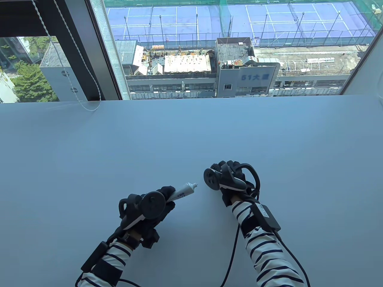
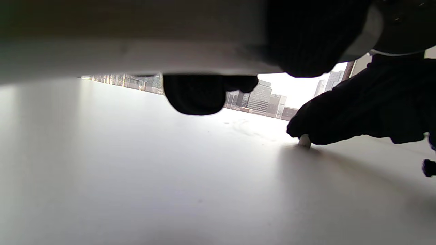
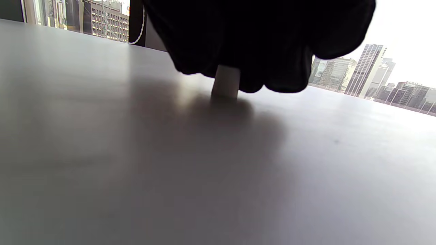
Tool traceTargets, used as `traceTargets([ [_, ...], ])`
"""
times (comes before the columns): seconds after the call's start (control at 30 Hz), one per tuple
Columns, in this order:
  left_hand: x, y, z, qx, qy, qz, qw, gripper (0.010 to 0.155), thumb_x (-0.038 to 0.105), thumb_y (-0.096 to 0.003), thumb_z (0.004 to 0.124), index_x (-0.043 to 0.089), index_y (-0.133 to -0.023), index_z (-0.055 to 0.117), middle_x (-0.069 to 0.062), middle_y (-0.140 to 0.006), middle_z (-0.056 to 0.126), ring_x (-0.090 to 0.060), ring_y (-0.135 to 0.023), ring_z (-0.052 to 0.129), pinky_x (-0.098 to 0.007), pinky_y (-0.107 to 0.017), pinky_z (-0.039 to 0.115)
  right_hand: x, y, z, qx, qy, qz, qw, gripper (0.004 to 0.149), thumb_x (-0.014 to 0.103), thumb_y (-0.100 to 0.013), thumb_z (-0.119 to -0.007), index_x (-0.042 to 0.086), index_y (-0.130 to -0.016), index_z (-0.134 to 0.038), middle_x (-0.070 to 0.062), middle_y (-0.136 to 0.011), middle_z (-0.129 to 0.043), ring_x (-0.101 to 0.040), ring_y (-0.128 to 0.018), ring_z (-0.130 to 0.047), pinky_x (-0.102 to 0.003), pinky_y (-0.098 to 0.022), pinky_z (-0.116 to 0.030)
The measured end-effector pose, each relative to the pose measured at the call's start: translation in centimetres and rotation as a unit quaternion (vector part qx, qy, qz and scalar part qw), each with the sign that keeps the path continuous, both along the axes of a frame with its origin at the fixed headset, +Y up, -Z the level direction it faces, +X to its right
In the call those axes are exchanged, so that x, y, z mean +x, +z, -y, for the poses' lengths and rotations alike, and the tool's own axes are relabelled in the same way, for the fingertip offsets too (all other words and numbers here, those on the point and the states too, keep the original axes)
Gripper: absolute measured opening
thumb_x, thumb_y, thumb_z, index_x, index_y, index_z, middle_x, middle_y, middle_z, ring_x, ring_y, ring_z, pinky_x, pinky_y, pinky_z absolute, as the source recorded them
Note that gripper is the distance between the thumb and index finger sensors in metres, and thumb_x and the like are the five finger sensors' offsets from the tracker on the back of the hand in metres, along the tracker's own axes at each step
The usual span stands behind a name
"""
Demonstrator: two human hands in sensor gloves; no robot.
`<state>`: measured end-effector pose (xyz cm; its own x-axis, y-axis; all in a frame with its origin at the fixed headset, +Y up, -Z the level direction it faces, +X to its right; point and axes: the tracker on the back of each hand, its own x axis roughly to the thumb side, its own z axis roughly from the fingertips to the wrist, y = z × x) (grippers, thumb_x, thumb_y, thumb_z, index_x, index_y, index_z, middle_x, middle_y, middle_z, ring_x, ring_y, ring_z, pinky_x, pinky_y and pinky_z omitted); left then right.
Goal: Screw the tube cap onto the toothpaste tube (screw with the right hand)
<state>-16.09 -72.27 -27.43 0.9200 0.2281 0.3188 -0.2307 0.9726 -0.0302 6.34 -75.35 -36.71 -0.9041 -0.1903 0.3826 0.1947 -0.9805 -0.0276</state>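
My left hand (image 1: 161, 198) grips a white toothpaste tube (image 1: 185, 190) and holds it just above the table, its bare threaded nozzle pointing right and away. The tube's underside fills the top of the left wrist view (image 2: 136, 58). My right hand (image 1: 223, 173) is to the right of the nozzle, fingers down on the table. In the right wrist view its fingers (image 3: 259, 44) close around a small white cap (image 3: 224, 83) that stands on the table. The cap also shows in the left wrist view (image 2: 304, 141) under the right fingertips.
The white table (image 1: 149, 149) runs to a window at the far edge. A blind cord (image 1: 86, 104) hangs onto the table at the far left. Cables trail from both wrists at the near edge.
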Motion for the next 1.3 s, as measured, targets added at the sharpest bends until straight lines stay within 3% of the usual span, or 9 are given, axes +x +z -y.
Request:
traceTargets([
  [0.23,0.5,0.4,0.3,0.024,-0.042,0.025,0.999,0.061,0.057,-0.0412,0.085,0.033,-0.093,0.064,-0.008,-0.09,0.082,-0.033,-0.079,0.088,-0.046,-0.063,0.076,0.9,1.8,0.1,-0.032,0.009,-0.015,0.999,0.034,0.017,-0.053,-0.083,0.006,-0.085,-0.082,-0.022,-0.075,-0.093,-0.043,-0.061,-0.093,-0.064,-0.048,-0.073],
  [0.37,1.0,0.8,0.1,0.036,-0.044,0.042,0.998,0.061,0.056,-0.0409,0.085,0.033,-0.093,0.063,-0.007,-0.091,0.081,-0.032,-0.08,0.088,-0.045,-0.063,0.076,3.8,4.5,-0.8,-0.021,-0.16,-0.006,0.987,0.034,0.016,-0.052,-0.083,0.004,-0.084,-0.082,-0.023,-0.073,-0.094,-0.043,-0.059,-0.095,-0.063,-0.046,-0.076],
  [0.47,1.9,1.4,-0.3,0.05,-0.048,0.062,0.996,0.061,0.056,-0.0411,0.084,0.034,-0.093,0.063,-0.007,-0.091,0.081,-0.032,-0.08,0.087,-0.045,-0.064,0.075,6.9,7.0,-1.5,-0.056,-0.439,0.035,0.896,0.034,0.015,-0.052,-0.083,0.003,-0.084,-0.081,-0.024,-0.075,-0.091,-0.045,-0.061,-0.092,-0.065,-0.047,-0.075],
  [0.5,2.3,1.6,-0.4,0.058,-0.052,0.071,0.994,0.061,0.056,-0.0411,0.084,0.034,-0.093,0.062,-0.007,-0.091,0.081,-0.032,-0.08,0.087,-0.045,-0.064,0.075,7.8,8.0,-1.3,-0.094,-0.54,0.053,0.834,0.034,0.014,-0.052,-0.083,0.002,-0.084,-0.081,-0.025,-0.075,-0.091,-0.045,-0.062,-0.092,-0.065,-0.048,-0.074],
  [0.57,3.0,2.1,-0.6,0.067,-0.054,0.084,0.993,0.061,0.056,-0.0412,0.084,0.034,-0.093,0.062,-0.007,-0.092,0.08,-0.032,-0.081,0.087,-0.045,-0.064,0.075,8.7,9.5,-1.0,-0.129,-0.638,0.066,0.756,0.034,0.013,-0.052,-0.082,0.002,-0.084,-0.08,-0.025,-0.076,-0.089,-0.045,-0.063,-0.091,-0.065,-0.048,-0.073],
  [0.6,3.3,2.4,-0.7,0.074,-0.055,0.092,0.991,0.061,0.057,-0.0412,0.084,0.034,-0.093,0.062,-0.007,-0.092,0.08,-0.032,-0.081,0.087,-0.045,-0.064,0.074,8.9,10.3,-0.9,-0.143,-0.66,0.068,0.734,0.034,0.014,-0.052,-0.082,0.002,-0.084,-0.08,-0.024,-0.076,-0.089,-0.045,-0.063,-0.091,-0.065,-0.048,-0.074],
  [0.8,4.9,3.6,-0.9,0.094,-0.066,0.123,0.986,0.061,0.057,-0.0413,0.084,0.034,-0.093,0.061,-0.006,-0.092,0.08,-0.031,-0.081,0.087,-0.045,-0.064,0.074,9.2,12.7,-0.3,-0.156,-0.709,0.051,0.686,0.034,0.013,-0.052,-0.082,0.003,-0.084,-0.079,-0.024,-0.078,-0.088,-0.044,-0.065,-0.091,-0.064,-0.049,-0.075],
  [0.9,5.1,3.9,-0.8,0.095,-0.069,0.127,0.985,0.061,0.057,-0.0413,0.083,0.034,-0.093,0.061,-0.006,-0.092,0.08,-0.031,-0.081,0.087,-0.045,-0.064,0.074,9.0,12.8,-0.5,-0.147,-0.715,0.033,0.682,0.035,0.012,-0.051,-0.083,0.003,-0.084,-0.079,-0.024,-0.079,-0.088,-0.044,-0.066,-0.091,-0.064,-0.049,-0.076],
  [1.3,5.6,4.3,-0.7,0.11,-0.09,0.136,0.98,0.061,0.057,-0.041,0.084,0.034,-0.093,0.061,-0.006,-0.092,0.08,-0.031,-0.081,0.086,-0.045,-0.065,0.074,8.2,13.5,-0.5,-0.117,-0.646,0.026,0.754,0.036,0.02,-0.056,-0.077,-0.004,-0.082,-0.079,-0.025,-0.062,-0.094,-0.033,-0.046,-0.098,-0.059,-0.037,-0.083],
])
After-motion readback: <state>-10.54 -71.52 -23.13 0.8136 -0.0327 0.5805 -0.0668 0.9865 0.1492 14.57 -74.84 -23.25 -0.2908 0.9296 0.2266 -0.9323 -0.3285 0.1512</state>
